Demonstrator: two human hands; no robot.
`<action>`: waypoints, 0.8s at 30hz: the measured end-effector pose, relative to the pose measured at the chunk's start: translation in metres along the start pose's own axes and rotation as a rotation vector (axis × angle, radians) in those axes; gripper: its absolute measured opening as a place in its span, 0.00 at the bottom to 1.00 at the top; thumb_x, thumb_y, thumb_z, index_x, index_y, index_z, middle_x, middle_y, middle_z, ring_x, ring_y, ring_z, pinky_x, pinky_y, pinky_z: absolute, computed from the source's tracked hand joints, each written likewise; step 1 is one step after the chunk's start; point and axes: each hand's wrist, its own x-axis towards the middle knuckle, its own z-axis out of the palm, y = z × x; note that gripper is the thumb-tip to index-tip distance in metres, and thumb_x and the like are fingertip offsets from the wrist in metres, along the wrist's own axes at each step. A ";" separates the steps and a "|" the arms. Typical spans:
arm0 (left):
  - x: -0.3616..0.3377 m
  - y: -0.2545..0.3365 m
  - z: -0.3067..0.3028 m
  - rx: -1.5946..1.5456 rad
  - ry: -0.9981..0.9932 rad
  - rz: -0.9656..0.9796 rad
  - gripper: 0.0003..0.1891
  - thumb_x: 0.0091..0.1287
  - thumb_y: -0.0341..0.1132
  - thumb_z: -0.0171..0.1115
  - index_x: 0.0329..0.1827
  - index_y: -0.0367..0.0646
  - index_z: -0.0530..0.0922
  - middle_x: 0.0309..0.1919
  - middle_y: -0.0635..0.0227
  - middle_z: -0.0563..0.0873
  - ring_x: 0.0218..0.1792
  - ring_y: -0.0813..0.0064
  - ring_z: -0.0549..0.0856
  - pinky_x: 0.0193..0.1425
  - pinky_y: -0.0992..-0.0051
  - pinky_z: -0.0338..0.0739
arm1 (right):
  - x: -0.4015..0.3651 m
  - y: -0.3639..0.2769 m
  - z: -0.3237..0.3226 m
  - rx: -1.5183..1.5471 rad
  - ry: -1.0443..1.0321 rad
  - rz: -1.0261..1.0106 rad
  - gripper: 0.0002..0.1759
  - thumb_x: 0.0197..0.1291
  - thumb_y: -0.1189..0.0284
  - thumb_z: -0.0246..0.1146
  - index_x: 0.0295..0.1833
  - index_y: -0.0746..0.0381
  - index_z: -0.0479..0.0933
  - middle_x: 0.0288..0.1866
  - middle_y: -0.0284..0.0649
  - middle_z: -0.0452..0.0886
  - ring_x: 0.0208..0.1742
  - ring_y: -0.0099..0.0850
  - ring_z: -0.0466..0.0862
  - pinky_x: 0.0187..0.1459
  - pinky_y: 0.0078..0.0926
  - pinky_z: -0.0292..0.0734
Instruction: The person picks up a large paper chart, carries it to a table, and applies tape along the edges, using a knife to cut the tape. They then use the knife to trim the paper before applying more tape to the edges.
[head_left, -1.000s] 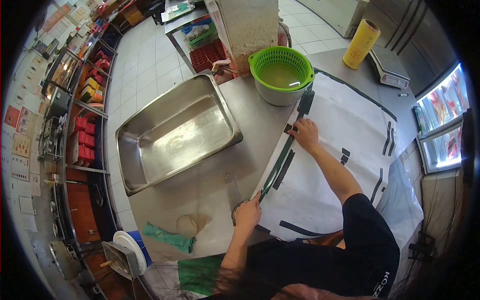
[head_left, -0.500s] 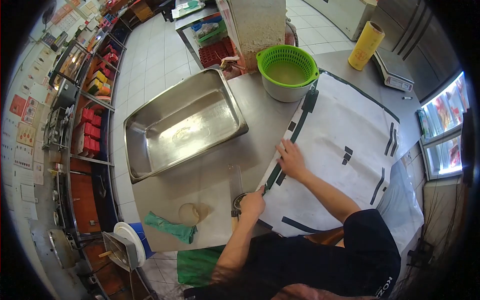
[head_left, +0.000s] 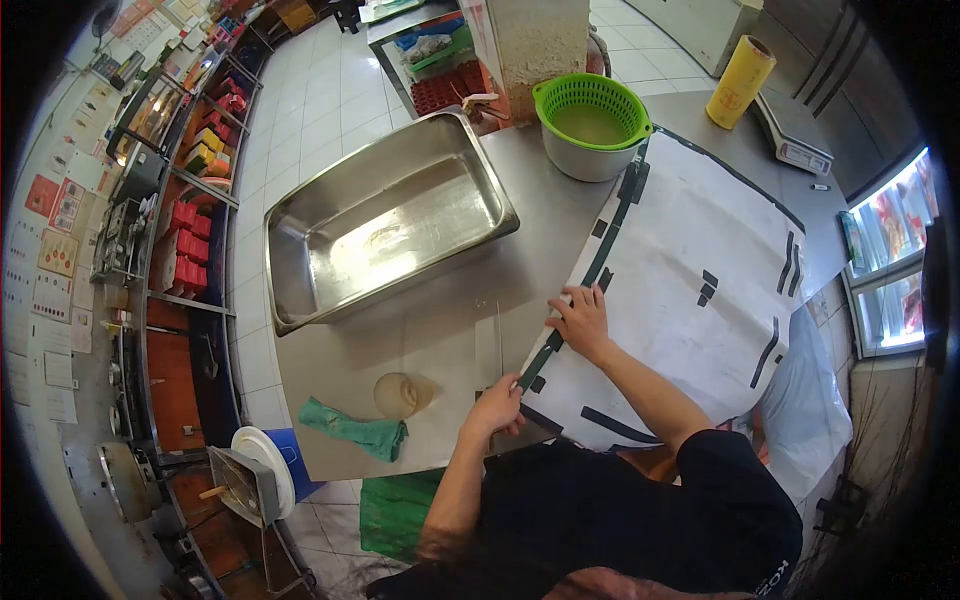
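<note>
A white sheet (head_left: 690, 230) with dark tape pieces covers the right part of the metal table. A dark green tape strip (head_left: 590, 280) runs along its left edge. My left hand (head_left: 494, 408) is closed at the near end of this strip, its fingertips pinching the edge. My right hand (head_left: 581, 318) lies on the strip farther up, fingers spread over it. Just beyond my left hand lies a flat blade (head_left: 488, 348); that hand hides part of it. A translucent cup (head_left: 402, 396) and a crumpled green cloth (head_left: 352, 430) are to the left.
A deep steel pan (head_left: 390, 220) stands at the table's far left. Behind the sheet are a green colander (head_left: 592, 112) in a white bowl, a yellow roll (head_left: 740, 82) and a scale (head_left: 793, 135). A plastic bag (head_left: 810, 410) hangs at the right edge.
My right hand has slid along the strip toward my left hand. The left hand has shifted slightly nearer me, covering a round object that showed beside it. The view has tilted a little.
</note>
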 end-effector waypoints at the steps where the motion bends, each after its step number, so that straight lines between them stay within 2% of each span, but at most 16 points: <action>1: -0.001 -0.004 -0.001 -0.021 -0.019 -0.032 0.18 0.74 0.39 0.43 0.63 0.42 0.69 0.23 0.58 0.83 0.16 0.69 0.81 0.20 0.70 0.77 | -0.002 -0.002 0.004 0.003 -0.036 0.018 0.17 0.49 0.56 0.68 0.43 0.51 0.79 0.48 0.36 0.77 0.53 0.35 0.74 0.58 0.44 0.63; 3: -0.002 -0.011 -0.002 -0.069 -0.057 -0.094 0.18 0.73 0.39 0.44 0.59 0.37 0.70 0.22 0.58 0.83 0.16 0.68 0.81 0.21 0.69 0.77 | -0.007 -0.003 0.016 0.007 -0.109 0.050 0.10 0.50 0.59 0.68 0.33 0.51 0.79 0.34 0.30 0.80 0.41 0.29 0.77 0.48 0.37 0.67; 6: 0.026 -0.047 0.000 -0.057 -0.085 -0.053 0.17 0.73 0.39 0.45 0.51 0.33 0.73 0.22 0.56 0.83 0.17 0.67 0.82 0.21 0.67 0.77 | -0.007 -0.008 0.014 0.013 0.015 0.022 0.06 0.51 0.62 0.66 0.29 0.51 0.78 0.27 0.28 0.79 0.34 0.29 0.77 0.39 0.33 0.64; 9: 0.022 -0.035 -0.008 0.050 -0.112 -0.055 0.16 0.72 0.38 0.47 0.44 0.29 0.75 0.24 0.52 0.85 0.19 0.65 0.84 0.19 0.68 0.76 | -0.009 -0.022 0.004 0.024 -0.068 0.065 0.05 0.52 0.64 0.66 0.32 0.52 0.80 0.30 0.30 0.81 0.35 0.31 0.77 0.42 0.35 0.67; 12: 0.042 -0.047 -0.011 0.118 -0.122 -0.138 0.15 0.69 0.36 0.49 0.42 0.30 0.78 0.23 0.53 0.85 0.19 0.65 0.85 0.20 0.65 0.77 | -0.036 -0.046 -0.001 0.263 -0.087 -0.072 0.07 0.53 0.63 0.65 0.35 0.53 0.81 0.31 0.33 0.82 0.37 0.34 0.79 0.47 0.39 0.69; 14: 0.048 -0.046 -0.014 0.192 -0.119 -0.151 0.15 0.67 0.35 0.50 0.42 0.30 0.79 0.23 0.55 0.86 0.20 0.65 0.85 0.21 0.65 0.77 | -0.059 -0.068 -0.015 0.434 -0.257 -0.209 0.16 0.56 0.59 0.63 0.47 0.54 0.81 0.45 0.38 0.82 0.51 0.39 0.79 0.56 0.43 0.68; 17: 0.048 -0.041 -0.016 0.320 -0.115 -0.135 0.14 0.62 0.32 0.51 0.40 0.30 0.80 0.24 0.56 0.86 0.22 0.65 0.86 0.24 0.65 0.78 | -0.086 -0.096 -0.033 0.158 -0.391 -0.326 0.25 0.61 0.54 0.59 0.61 0.51 0.74 0.65 0.42 0.72 0.68 0.44 0.68 0.65 0.47 0.62; 20: 0.048 -0.037 -0.015 0.468 -0.092 -0.084 0.13 0.59 0.31 0.52 0.37 0.32 0.82 0.26 0.57 0.86 0.25 0.65 0.87 0.26 0.66 0.78 | -0.105 -0.100 -0.032 0.032 -0.524 -0.309 0.31 0.63 0.50 0.55 0.71 0.45 0.64 0.75 0.40 0.58 0.76 0.47 0.55 0.69 0.56 0.54; 21: 0.048 -0.037 -0.014 0.520 -0.082 -0.063 0.12 0.59 0.30 0.52 0.36 0.33 0.83 0.27 0.57 0.87 0.26 0.65 0.87 0.27 0.66 0.78 | -0.106 -0.100 -0.030 0.009 -0.536 -0.304 0.31 0.64 0.50 0.55 0.71 0.44 0.63 0.76 0.40 0.57 0.76 0.46 0.54 0.69 0.59 0.52; 24: 0.042 -0.028 -0.012 0.601 -0.069 -0.099 0.14 0.60 0.33 0.55 0.42 0.35 0.84 0.31 0.57 0.88 0.34 0.61 0.89 0.40 0.64 0.80 | -0.105 -0.105 -0.031 -0.059 -0.574 -0.285 0.31 0.64 0.48 0.52 0.72 0.42 0.62 0.77 0.39 0.55 0.77 0.45 0.52 0.68 0.67 0.48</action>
